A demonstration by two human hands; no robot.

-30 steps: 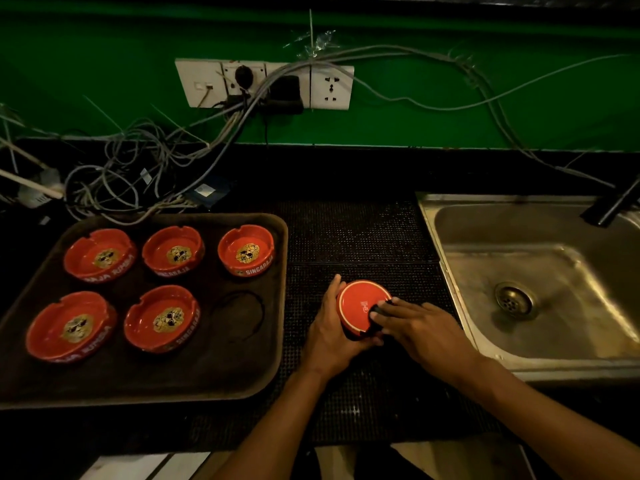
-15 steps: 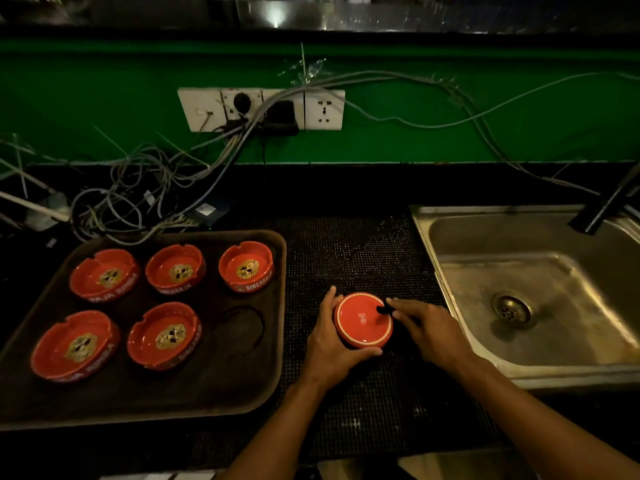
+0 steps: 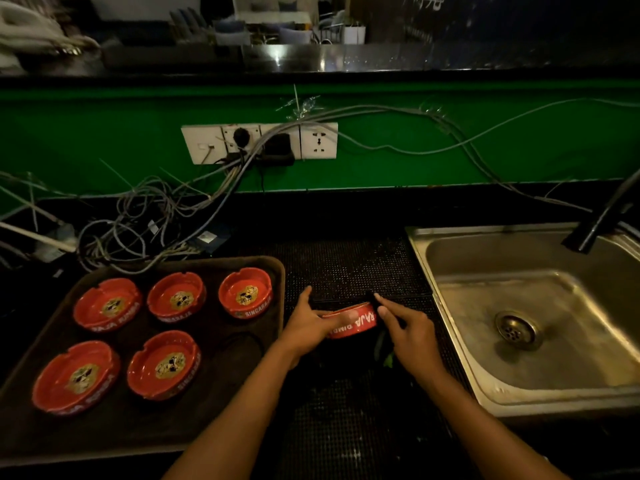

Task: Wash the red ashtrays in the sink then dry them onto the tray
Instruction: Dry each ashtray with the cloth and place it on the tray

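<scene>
- I see my left hand (image 3: 308, 323) low in the middle of the frame, fingers and thumb wrapped round the left side of a red ashtray (image 3: 351, 321), which it holds above the black dotted mat (image 3: 349, 268).
- That ashtray is turned so I look at its side wall; the white lettering on it reads upside down.
- My right hand (image 3: 410, 336) is at the ashtray's right edge, forefinger stretched out towards the rim. It seems to pinch something small and dark there, but I cannot tell what, nor how firmly.
- Something greenish and dark lies under the right hand; too dim for me to say more.
- At the lower left of the frame a brown tray (image 3: 194, 424) carries five more red ashtrays, open side up: three in the far row (image 3: 175, 296) and two in the near row (image 3: 162, 363).
- The near-right spot on the tray shows only a faint ring mark.
- The steel sink (image 3: 485, 382) fills the right side of the frame, with its drain (image 3: 514, 329) in the basin and a dark tap (image 3: 599, 220) leaning in from the upper right.
- Along the green wall behind, a socket strip (image 3: 259, 143) trails a tangle of cables (image 3: 138, 220) down to the counter.
</scene>
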